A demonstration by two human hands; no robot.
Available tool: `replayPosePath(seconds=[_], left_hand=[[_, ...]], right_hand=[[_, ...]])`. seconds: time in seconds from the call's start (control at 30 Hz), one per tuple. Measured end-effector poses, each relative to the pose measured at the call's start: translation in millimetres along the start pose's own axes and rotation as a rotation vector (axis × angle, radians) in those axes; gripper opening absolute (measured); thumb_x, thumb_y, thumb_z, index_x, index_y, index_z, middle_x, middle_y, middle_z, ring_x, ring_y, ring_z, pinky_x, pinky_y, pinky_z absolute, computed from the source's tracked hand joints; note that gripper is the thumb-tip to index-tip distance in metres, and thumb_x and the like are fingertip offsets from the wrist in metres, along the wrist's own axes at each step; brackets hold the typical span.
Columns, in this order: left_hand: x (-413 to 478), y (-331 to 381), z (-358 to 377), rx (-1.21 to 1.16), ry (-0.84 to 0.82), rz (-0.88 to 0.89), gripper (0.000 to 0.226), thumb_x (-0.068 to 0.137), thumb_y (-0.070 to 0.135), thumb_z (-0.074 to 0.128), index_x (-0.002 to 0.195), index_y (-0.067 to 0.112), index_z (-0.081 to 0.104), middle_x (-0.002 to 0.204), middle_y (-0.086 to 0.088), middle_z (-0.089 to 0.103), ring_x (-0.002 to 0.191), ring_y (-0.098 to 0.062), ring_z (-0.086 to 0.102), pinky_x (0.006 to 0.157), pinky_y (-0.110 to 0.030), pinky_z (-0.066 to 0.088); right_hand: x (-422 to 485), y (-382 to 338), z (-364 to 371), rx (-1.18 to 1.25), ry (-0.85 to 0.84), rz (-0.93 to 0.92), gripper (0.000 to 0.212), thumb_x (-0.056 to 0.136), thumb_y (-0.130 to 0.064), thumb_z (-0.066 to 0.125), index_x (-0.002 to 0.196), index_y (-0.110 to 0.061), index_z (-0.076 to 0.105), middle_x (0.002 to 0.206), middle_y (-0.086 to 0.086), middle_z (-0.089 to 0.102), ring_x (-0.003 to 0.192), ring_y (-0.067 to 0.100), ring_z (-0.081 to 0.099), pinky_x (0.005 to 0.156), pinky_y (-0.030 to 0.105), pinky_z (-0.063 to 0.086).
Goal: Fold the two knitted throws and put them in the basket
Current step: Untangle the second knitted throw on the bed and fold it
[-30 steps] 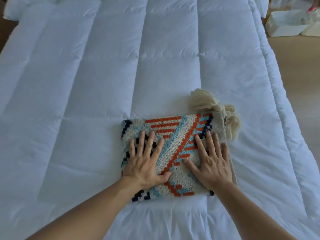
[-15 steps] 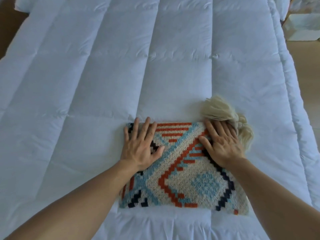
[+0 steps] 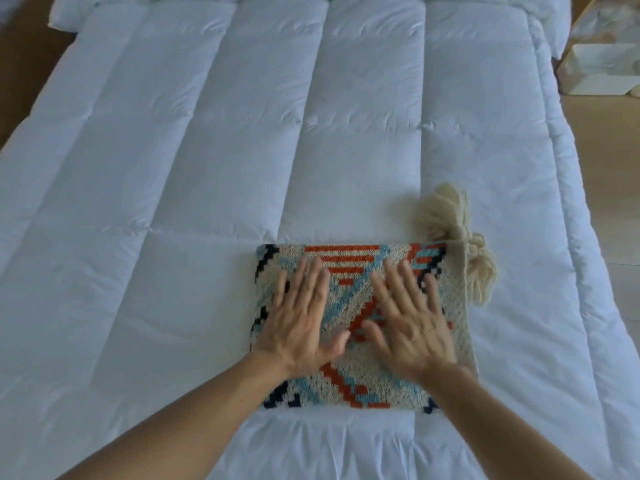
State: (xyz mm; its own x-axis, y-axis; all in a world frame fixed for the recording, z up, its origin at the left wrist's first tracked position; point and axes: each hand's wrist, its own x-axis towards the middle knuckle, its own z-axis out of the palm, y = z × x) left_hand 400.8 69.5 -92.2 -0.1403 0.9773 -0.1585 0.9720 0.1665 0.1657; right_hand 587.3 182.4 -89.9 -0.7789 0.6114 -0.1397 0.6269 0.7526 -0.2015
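Pressing palm-down, my left grip (image 3: pixel 301 320) and right grip (image 3: pixel 412 327) lie side by side, fingers straight and spread, on the folded cream knitted throw (image 3: pixel 349 379) patterned in orange, blue and black. It sits on the white quilted bed duvet (image 3: pixel 207 168), close to its near edge, right of middle. From its far right corner spill cream yarn tassels (image 3: pixel 446 216).

Folded patterned knitted throw (image 3: pixel 356 375) on bed

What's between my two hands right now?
Only a strip of the folded throw, with its orange diagonal. The left hand and right hand lie flat on it, thumbs close, in the head view.
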Motion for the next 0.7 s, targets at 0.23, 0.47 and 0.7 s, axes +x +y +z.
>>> replayPosePath(seconds=[0.23,0.47,0.7], left_hand=[[-19,-24,24,0.120,-0.180,0.125,0.126,0.069,0.093,0.026,0.153,0.002,0.004,0.162,-0.020,-0.004,0.150,-0.035,-0.006,0.115,-0.062,0.007],[-40,-45,24,0.074,-0.233,0.051,0.133,0.067,0.096,0.028,0.152,-0.001,-0.006,0.161,-0.015,-0.020,0.148,-0.033,-0.018,0.115,-0.061,0.003],[-56,-21,11,-0.003,-0.126,0.162,0.128,0.070,0.090,0.028,0.152,-0.005,0.002,0.161,-0.022,-0.006,0.149,-0.038,-0.005,0.117,-0.060,0.004]], right_hand=[[-19,16,33,0.029,-0.189,0.086,0.075,0.092,-0.076,0.012,0.151,-0.041,-0.018,0.161,-0.009,-0.025,0.146,0.013,-0.029,0.121,0.046,-0.010],[-33,25,29,0.066,-0.194,0.273,0.080,0.087,-0.081,0.005,0.150,-0.040,-0.023,0.160,-0.009,-0.027,0.144,0.010,-0.032,0.122,0.043,-0.011],[-43,-18,15,-0.007,-0.055,0.059,0.087,0.088,-0.079,0.018,0.157,-0.030,0.000,0.165,0.007,-0.006,0.152,0.025,-0.007,0.120,0.055,0.000]])
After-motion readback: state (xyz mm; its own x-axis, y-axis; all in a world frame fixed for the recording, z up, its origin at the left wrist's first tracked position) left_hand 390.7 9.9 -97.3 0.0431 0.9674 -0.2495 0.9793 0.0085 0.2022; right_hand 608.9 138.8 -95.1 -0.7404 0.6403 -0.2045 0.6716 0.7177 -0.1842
